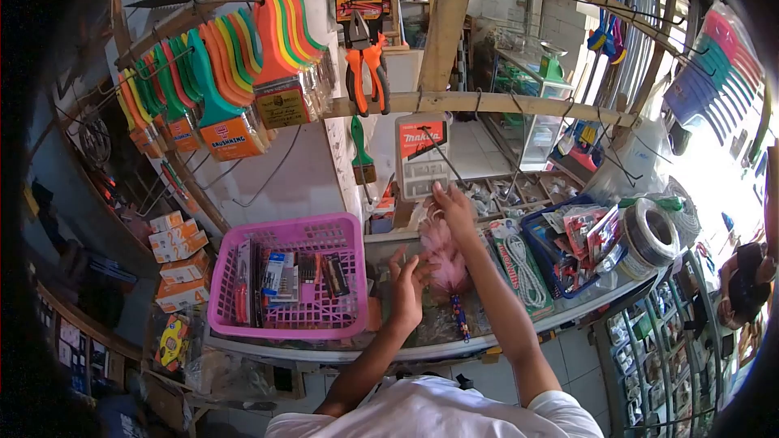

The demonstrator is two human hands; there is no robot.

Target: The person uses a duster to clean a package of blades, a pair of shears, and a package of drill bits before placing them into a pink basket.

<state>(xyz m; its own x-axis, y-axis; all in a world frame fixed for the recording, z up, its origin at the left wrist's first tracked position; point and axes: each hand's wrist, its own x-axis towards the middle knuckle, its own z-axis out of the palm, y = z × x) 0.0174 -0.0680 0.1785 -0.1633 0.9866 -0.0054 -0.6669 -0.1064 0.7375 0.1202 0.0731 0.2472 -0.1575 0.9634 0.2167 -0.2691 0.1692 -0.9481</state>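
My right hand point(457, 212) reaches up to a Makita case point(423, 162), a clear-fronted pack with a red label, with its fingers closed at the lower edge. The case is upright, by a hook on the wooden rail. My left hand point(407, 288) is lower, fingers apart and partly curled, holding nothing. Between my forearms a pink feather duster point(444, 255) with a dark patterned handle lies on the glass counter. Left of my left hand sits a pink plastic basket point(363, 276) holding several packaged tools.
Paintbrushes point(219, 97) and orange-handled pliers point(367, 73) hang from the rails above. A white extension cord pack point(523, 268), a blue basket point(542, 247) of packs and cable rolls point(649, 231) stand right. Orange boxes point(178, 251) are stacked left. At far right is another person's hand point(763, 272).
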